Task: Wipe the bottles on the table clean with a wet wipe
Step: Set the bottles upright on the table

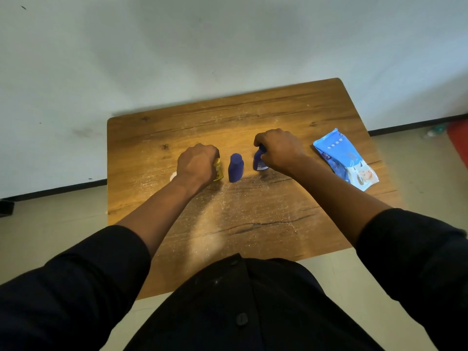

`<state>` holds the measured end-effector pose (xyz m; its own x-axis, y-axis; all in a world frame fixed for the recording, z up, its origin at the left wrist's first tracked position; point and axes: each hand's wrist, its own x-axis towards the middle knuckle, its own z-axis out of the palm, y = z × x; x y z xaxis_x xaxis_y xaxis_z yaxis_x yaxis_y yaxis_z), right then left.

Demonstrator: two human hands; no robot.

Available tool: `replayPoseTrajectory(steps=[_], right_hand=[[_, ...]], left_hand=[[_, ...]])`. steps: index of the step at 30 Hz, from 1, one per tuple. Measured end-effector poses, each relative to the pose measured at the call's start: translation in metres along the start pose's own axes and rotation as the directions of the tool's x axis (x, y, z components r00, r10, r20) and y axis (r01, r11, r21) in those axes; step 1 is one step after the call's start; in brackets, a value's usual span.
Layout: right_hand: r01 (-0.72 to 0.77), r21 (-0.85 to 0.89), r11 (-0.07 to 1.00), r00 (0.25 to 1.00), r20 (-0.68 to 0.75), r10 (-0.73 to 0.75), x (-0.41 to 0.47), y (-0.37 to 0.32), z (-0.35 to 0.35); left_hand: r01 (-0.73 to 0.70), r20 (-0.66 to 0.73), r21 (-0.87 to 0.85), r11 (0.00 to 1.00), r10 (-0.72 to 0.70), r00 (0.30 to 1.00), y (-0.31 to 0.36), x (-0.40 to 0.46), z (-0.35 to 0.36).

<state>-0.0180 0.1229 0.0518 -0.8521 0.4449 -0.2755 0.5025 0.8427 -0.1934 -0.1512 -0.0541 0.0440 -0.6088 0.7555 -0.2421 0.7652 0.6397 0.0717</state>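
Three small bottles stand in a row on the wooden table (253, 219). My left hand (196, 164) grips the yellow bottle (218, 171), which it mostly hides. A dark blue bottle (235, 167) stands free in the middle between my hands. My right hand (279, 149) grips another dark blue bottle (258, 160) with a pale label near its base. A blue pack of wet wipes (345, 159) lies flat to the right, near the table's right edge. No loose wipe is visible.
A small white object (173, 176) peeks out left of my left wrist. The tabletop is dusted with pale specks. A white wall rises behind the table, and something red (459, 140) lies on the floor at far right.
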Motion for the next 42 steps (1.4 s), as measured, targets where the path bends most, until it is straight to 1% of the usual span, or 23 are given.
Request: replayPoseTrajectory(steps=[9,11,15,17,22,26,31,35,42], right_hand=[[-0.013,0.043,0.999,0.999,0.037,0.012,-0.001,0.013,0.006],[-0.019,0.056,0.998,0.999,0.037,0.017,-0.001,0.016,0.007],[-0.03,0.07,0.997,0.999,0.034,0.028,-0.001,0.02,0.008],[-0.041,0.075,0.996,0.999,0.023,0.04,-0.003,0.022,0.01],[-0.063,0.087,0.994,0.998,-0.017,0.064,-0.006,0.03,0.011],[-0.073,0.077,0.994,0.997,-0.028,0.076,-0.007,0.036,0.009],[-0.079,0.076,0.994,0.996,-0.037,0.082,-0.007,0.038,0.009],[-0.065,0.071,0.995,0.996,-0.049,0.069,-0.006,0.038,0.01],[-0.066,0.084,0.994,0.996,-0.052,0.07,-0.004,0.042,0.01]], left_hand=[[-0.01,0.049,-0.031,0.999,0.011,0.999,-0.003,0.005,-0.004],[-0.048,0.018,-0.027,0.998,0.049,0.999,-0.001,0.005,-0.009],[-0.157,-0.103,0.027,0.987,0.159,0.982,0.018,0.006,-0.022],[-0.182,-0.119,0.07,0.981,0.19,0.975,0.029,0.008,-0.024],[-0.165,-0.068,0.1,0.981,0.172,0.983,0.041,0.014,-0.02],[-0.162,-0.055,0.117,0.98,0.169,0.984,0.047,0.02,-0.023],[-0.159,0.073,0.147,0.976,0.149,0.986,0.052,0.021,-0.017],[-0.17,0.047,0.146,0.974,0.165,0.985,0.051,0.019,-0.009],[-0.195,0.028,0.083,0.977,0.193,0.981,0.053,0.029,-0.008]])
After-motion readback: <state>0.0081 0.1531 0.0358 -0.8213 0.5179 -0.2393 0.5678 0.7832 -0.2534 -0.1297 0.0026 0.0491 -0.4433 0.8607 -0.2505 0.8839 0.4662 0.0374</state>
